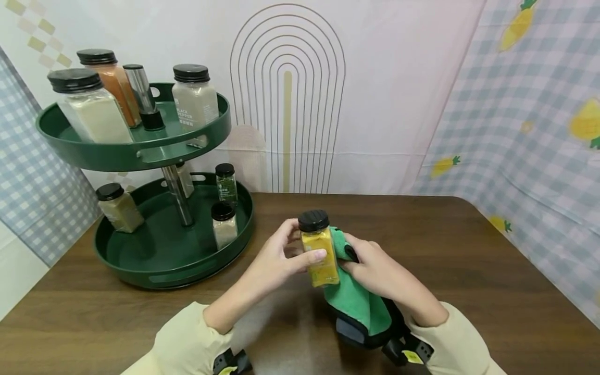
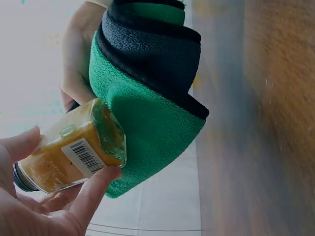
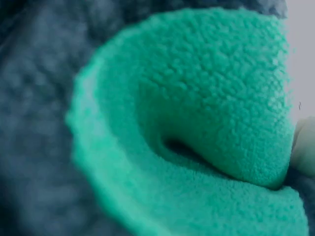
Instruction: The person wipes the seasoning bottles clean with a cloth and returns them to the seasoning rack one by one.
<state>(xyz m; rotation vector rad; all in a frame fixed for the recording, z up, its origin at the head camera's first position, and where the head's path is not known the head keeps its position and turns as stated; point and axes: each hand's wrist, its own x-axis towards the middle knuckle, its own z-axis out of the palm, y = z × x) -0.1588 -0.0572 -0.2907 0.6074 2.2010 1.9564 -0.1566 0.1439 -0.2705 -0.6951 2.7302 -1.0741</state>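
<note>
A square spice jar (image 1: 320,255) with yellow contents and a black lid is held up over the table. My left hand (image 1: 276,260) grips it, thumb across the front and fingers behind. In the left wrist view the jar (image 2: 74,152) shows a barcode label and its clear base. My right hand (image 1: 375,263) holds a green and dark grey cloth (image 1: 358,297) with black edging, which lies against the jar's right side and hangs down. Folds of the cloth (image 3: 211,98) fill most of the right wrist view, hiding the right fingers there.
To the left stands a green two-tier rack. Its upper tray (image 1: 108,156) bears several black-lidded jars and a silver cylinder (image 1: 142,96). On the lower tray (image 1: 159,260) are several smaller jars. The brown wooden table (image 1: 469,271) ends at a patterned cloth backdrop (image 1: 384,104).
</note>
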